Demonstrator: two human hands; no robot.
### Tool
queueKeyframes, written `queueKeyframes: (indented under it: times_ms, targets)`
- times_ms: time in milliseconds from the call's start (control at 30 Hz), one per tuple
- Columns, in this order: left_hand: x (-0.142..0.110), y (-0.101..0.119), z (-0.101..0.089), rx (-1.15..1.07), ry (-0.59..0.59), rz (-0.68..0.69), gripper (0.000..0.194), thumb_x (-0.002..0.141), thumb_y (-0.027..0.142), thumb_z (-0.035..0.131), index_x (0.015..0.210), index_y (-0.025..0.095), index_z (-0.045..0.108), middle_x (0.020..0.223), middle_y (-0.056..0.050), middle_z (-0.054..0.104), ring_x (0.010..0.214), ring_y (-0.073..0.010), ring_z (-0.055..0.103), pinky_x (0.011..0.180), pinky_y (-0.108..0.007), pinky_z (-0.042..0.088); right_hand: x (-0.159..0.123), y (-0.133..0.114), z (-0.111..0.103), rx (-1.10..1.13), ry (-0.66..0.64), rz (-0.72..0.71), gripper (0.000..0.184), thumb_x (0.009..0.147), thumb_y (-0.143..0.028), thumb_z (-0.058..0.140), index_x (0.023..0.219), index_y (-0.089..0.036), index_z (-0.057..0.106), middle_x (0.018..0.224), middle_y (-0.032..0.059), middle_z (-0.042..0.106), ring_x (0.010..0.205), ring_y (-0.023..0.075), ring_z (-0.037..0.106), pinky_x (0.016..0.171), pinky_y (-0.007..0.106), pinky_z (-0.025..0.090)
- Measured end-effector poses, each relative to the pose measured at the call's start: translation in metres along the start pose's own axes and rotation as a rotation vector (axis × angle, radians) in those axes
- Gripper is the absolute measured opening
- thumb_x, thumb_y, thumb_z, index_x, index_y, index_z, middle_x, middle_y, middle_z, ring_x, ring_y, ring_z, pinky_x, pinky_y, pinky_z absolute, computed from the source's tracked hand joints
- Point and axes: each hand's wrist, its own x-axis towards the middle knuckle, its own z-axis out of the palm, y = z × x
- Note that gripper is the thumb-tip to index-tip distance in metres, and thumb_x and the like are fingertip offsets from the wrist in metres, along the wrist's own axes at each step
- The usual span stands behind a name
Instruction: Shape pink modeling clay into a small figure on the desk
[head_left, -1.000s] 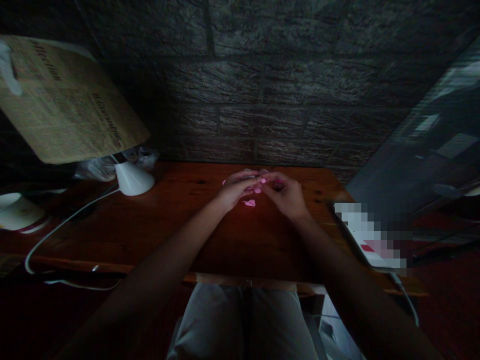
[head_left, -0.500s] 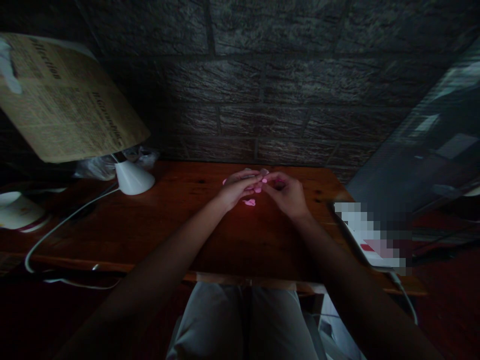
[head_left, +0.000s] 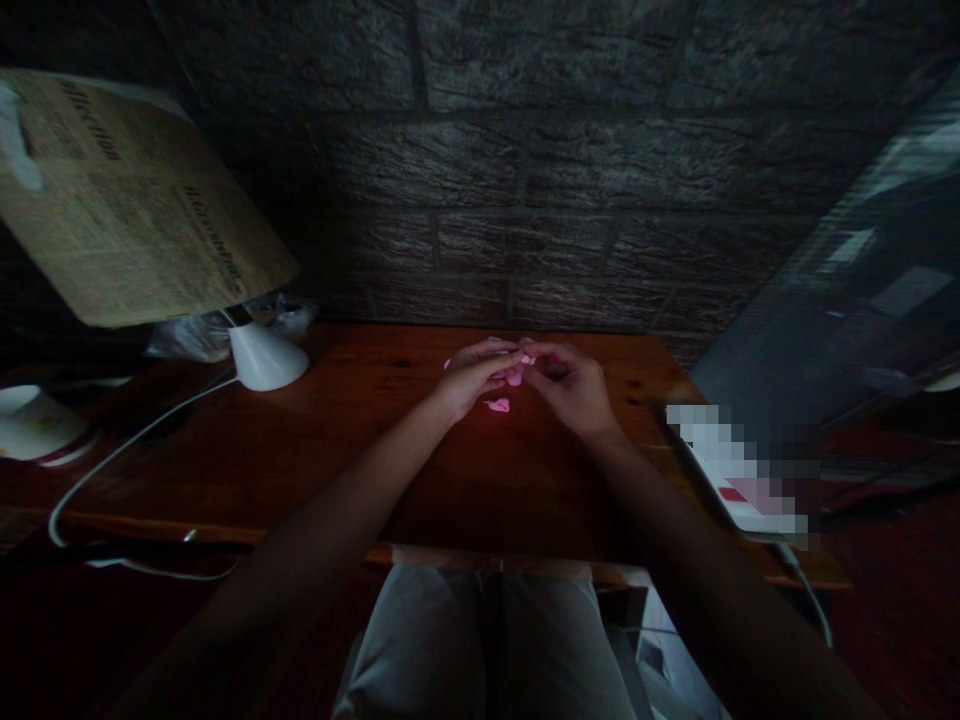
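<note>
My left hand (head_left: pixel 472 376) is closed over the table, its thumb and fingertips pressing a small pink piece (head_left: pixel 528 358) that looks like modelling clay. From the right, my right hand (head_left: pixel 579 388) pinches the same piece between thumb and forefinger. Just under the left fingertips shows another pink lump (head_left: pixel 514 379); whether it is held or lies on the table I cannot tell. A loose pink scrap (head_left: pixel 497 405) lies on the wood in front of the hands. More pink peeks out behind both hands, mostly hidden.
The brown wooden table (head_left: pixel 337 440) ends at a dark stone wall (head_left: pixel 577 160). On the left are a lamp with a newsprint shade (head_left: pixel 150 210), its cable and a white paper cup (head_left: pixel 37 425). A blurred-out flat device (head_left: pixel 739 480) with a cable lies at the right edge.
The fingertips have shifted slightly around the pink piece, which shows a different shape between them. The view has moved a little; the rest stays put.
</note>
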Motion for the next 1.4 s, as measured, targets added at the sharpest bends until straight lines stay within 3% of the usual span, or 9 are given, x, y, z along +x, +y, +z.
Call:
queueKeyframes:
  times_ms: [133,233,333,467,667,900,1067,1400]
  targets:
    - [0.001,-0.002,-0.002,0.005,-0.027,0.002,0.016,0.08,0.023,0.081,0.094,0.017,0.075,0.084,-0.002,0.074,0.072,-0.0088,0.066,0.073,-0.023,0.051,0.001,-0.001,0.001,0.118,0.005,0.067,0.022,0.079,-0.037,0.077,0.097,-0.024,0.077,0.103,0.0062,0.078,0.07,0.0164,0.067,0.059,0.03,0.051]
    - [0.003,-0.003,-0.003,0.034,0.015,0.043,0.015,0.085,0.03,0.077,0.089,0.016,0.074,0.079,-0.002,0.072,0.068,-0.0085,0.065,0.068,-0.022,0.049,0.004,-0.001,-0.002,0.238,0.021,0.229,0.03,0.074,-0.043,0.082,0.098,-0.024,0.077,0.102,0.0062,0.079,0.08,0.0188,0.069,0.056,0.027,0.048]
    - [0.003,-0.002,-0.004,0.077,0.08,0.171,0.013,0.086,0.029,0.076,0.091,0.016,0.073,0.081,-0.002,0.072,0.07,-0.0096,0.065,0.069,-0.023,0.051,0.007,-0.002,-0.007,0.42,0.022,0.427,0.035,0.069,-0.046,0.085,0.096,-0.025,0.077,0.097,0.0037,0.079,0.066,0.0131,0.062,0.05,0.023,0.041]
    - [0.0,0.0,-0.003,0.181,-0.032,0.304,0.024,0.084,0.026,0.078,0.106,0.018,0.074,0.083,-0.003,0.074,0.076,-0.0128,0.068,0.071,-0.024,0.053,0.01,-0.001,-0.012,0.624,-0.08,0.571,0.033,0.065,-0.044,0.09,0.09,-0.026,0.078,0.098,0.0022,0.078,0.053,0.0069,0.045,0.046,0.022,0.035]
    - [-0.003,-0.004,-0.003,0.287,-0.148,0.294,0.025,0.082,0.026,0.079,0.105,0.019,0.075,0.087,-0.005,0.074,0.077,-0.0145,0.067,0.062,-0.022,0.05,0.009,0.001,-0.011,0.612,-0.172,0.541,0.031,0.068,-0.048,0.088,0.088,-0.027,0.077,0.083,-0.0001,0.072,0.053,0.0081,0.044,0.045,0.022,0.034]
    - [-0.003,-0.004,-0.002,0.275,-0.138,0.287,0.022,0.081,0.024,0.079,0.102,0.018,0.074,0.085,-0.004,0.072,0.075,-0.0141,0.067,0.06,-0.022,0.049,0.009,-0.007,-0.009,0.713,-0.192,0.591,0.032,0.063,-0.043,0.092,0.086,-0.026,0.078,0.079,-0.001,0.07,0.054,0.0068,0.042,0.043,0.019,0.03]
    - [-0.003,-0.005,-0.001,0.28,-0.119,0.283,0.015,0.083,0.022,0.077,0.097,0.017,0.074,0.084,-0.004,0.073,0.073,-0.0134,0.066,0.06,-0.021,0.048,0.009,-0.005,-0.01,0.667,-0.199,0.594,0.037,0.062,-0.048,0.092,0.087,-0.025,0.078,0.084,0.003,0.073,0.055,0.0082,0.043,0.042,0.021,0.032]
    - [-0.004,-0.004,0.0,0.259,-0.071,0.255,0.012,0.084,0.021,0.076,0.096,0.018,0.076,0.082,-0.005,0.074,0.074,-0.0147,0.068,0.06,-0.023,0.05,0.009,-0.001,-0.01,0.663,-0.228,0.602,0.033,0.069,-0.046,0.088,0.092,-0.025,0.075,0.088,0.0019,0.074,0.055,0.0084,0.044,0.044,0.022,0.032]
